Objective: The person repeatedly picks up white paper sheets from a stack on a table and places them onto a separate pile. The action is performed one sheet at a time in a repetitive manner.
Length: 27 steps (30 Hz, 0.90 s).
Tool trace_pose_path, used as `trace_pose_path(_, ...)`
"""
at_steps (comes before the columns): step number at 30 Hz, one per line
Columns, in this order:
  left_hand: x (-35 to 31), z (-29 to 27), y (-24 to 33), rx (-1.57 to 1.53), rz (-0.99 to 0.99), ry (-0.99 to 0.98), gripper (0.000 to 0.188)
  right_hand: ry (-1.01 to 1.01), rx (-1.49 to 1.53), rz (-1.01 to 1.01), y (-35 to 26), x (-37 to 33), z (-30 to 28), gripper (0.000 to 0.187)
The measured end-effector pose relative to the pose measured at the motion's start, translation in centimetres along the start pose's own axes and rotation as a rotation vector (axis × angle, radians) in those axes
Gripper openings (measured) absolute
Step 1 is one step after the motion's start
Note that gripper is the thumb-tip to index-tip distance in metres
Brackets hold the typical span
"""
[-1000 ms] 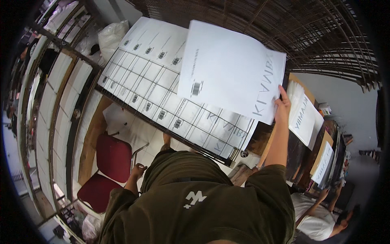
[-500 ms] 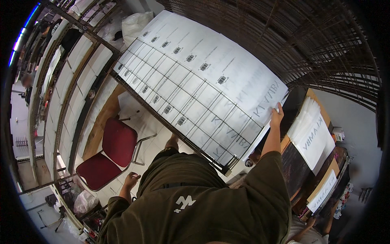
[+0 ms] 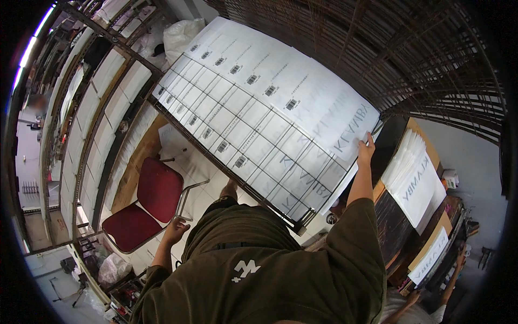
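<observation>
A large white printed sheet (image 3: 302, 81) lies across a wire-mesh drying rack (image 3: 226, 121), with rows of small dark marks and big grey lettering. Part of it lies under a black wire grid, part is uncovered. At the sheet's right edge, my right hand (image 3: 367, 150) pinches its border between thumb and fingers. My left hand (image 3: 175, 231) hangs low at my side by a red-cushioned chair (image 3: 159, 189); its fingers are loosely bent and apart, holding nothing.
Raised racks (image 3: 421, 59) of dark wire stand at the far right. Shelving with pale panels (image 3: 113, 92) fills the left. At right, a stack of white sheets (image 3: 413, 178) lies on a dark table. A co-worker's arm (image 3: 453, 275) shows at lower right. A white sack (image 3: 182, 39) sits behind the rack.
My left hand has risen slightly, closer to the chair. My right hand has shifted a little left, with the sheet's edge. The co-worker's arm at lower right has moved up.
</observation>
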<state>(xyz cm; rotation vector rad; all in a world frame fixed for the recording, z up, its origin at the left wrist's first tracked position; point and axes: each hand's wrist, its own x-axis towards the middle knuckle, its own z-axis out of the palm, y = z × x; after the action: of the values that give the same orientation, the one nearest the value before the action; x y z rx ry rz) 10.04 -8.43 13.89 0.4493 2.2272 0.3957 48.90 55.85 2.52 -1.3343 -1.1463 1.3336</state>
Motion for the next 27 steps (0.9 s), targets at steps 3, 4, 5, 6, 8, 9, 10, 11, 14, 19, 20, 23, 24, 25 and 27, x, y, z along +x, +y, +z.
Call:
trace_pose_path(3, -2.0, -1.7, 4.3, -0.064, 0.009, 0.002, 0.039, 0.021, -0.044, -0.080, 0.2, 0.1, 0.3, 0.057)
trace_pose_path(4, -2.2, -2.0, 4.4, -0.063, 0.012, -0.002, 0.039, 0.032, -0.060, -0.116, 0.4, 0.3, 0.3, 0.057)
trace_pose_path(5, -2.2, -2.3, 4.4, -0.062, 0.015, -0.006, 0.039, 0.046, -0.095, -0.127, 0.5, 0.5, 0.2, 0.056)
trace_pose_path(6, -2.5, -2.7, 4.7, -0.058, 0.017, -0.010, 0.039, 0.061, -0.128, -0.134, 0.7, 0.5, 0.3, 0.056)
trace_pose_path(8, -3.4, -3.6, 5.6, -0.040, 0.053, -0.010, 0.033, 0.135, -0.366, -0.288, 0.9, 0.6, 0.2, 0.053)
trace_pose_path(9, -3.9, -4.3, 6.4, -0.026, 0.075, -0.017, 0.030, 0.199, -0.576, -0.431, 1.6, 0.8, -0.4, 0.050)
trace_pose_path(10, -4.7, -4.9, 6.9, -0.073, 0.098, -0.099, 0.026, 0.258, -0.791, -0.576, 1.3, 0.5, -0.4, 0.047)
trace_pose_path(11, -5.8, -5.9, 7.7, -0.114, 0.122, -0.182, 0.022, 0.132, -0.803, -0.589, 1.0, -0.4, -1.0, 0.043)
trace_pose_path(14, -11.7, -9.6, 11.7, -0.518, 0.105, -0.518, 0.014, -0.406, -0.689, -0.260, -8.7, -11.1, 1.4, 0.025)
trace_pose_path(19, -13.5, -11.5, 16.9, -0.094, 0.310, -0.545, 0.026, -1.598, -0.336, 0.534, -19.8, -30.9, -1.1, 0.025)
trace_pose_path(20, -12.0, -12.3, 18.0, 0.060, 0.405, -0.584, 0.029, -1.612, -0.312, 0.545, -20.7, -33.5, -1.5, 0.032)
trace_pose_path(23, -8.0, -13.1, 18.1, 0.058, 0.638, -0.676, 0.037, -1.282, -0.253, 0.600, -20.3, -38.1, -2.9, 0.043)
trace_pose_path(24, -6.6, -13.9, 18.3, 0.054, 0.676, -0.760, 0.036, -1.183, -0.136, 0.724, -20.9, -39.7, -2.3, 0.044)
trace_pose_path(25, -5.7, -14.6, 18.7, 0.053, 0.660, -0.815, 0.036, -1.115, -0.075, 0.762, -21.6, -41.3, -1.8, 0.043)
trace_pose_path(27, -4.1, -15.7, 19.3, 0.033, 0.630, -0.904, 0.035, -0.998, 0.029, 0.823, -22.9, -43.8, -0.5, 0.041)
